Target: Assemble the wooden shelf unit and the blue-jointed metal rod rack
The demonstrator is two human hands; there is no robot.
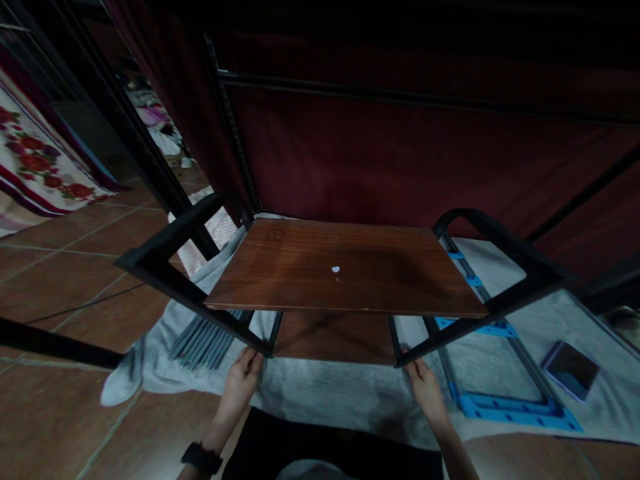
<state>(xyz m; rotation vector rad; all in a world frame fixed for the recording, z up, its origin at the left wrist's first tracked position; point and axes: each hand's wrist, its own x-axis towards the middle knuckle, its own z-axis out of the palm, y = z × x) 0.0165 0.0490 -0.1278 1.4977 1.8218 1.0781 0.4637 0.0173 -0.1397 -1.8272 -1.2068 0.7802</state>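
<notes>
Before me stands a small two-tier rack with black frame sides. Its upper wooden board [300, 267] is dark brown and bears a small white heart-shaped mark [335, 269]. A lower brown board [335, 337] shows beneath it. My left hand [245, 373] has its fingers closed at the lower corner of the left black side frame [200, 300]. On the other side, my right hand [419, 380] grips the lower corner of the right black side frame [480, 317]. Some fingertips of both hands are hidden behind the frame.
A bundle of grey tubes [205, 340] lies on a grey cloth [350, 387] at left. To the right are a blue and grey frame [515, 403] and a phone [571, 369]. A dark red curtain [350, 160] hangs behind, with black metal posts [125, 127] around.
</notes>
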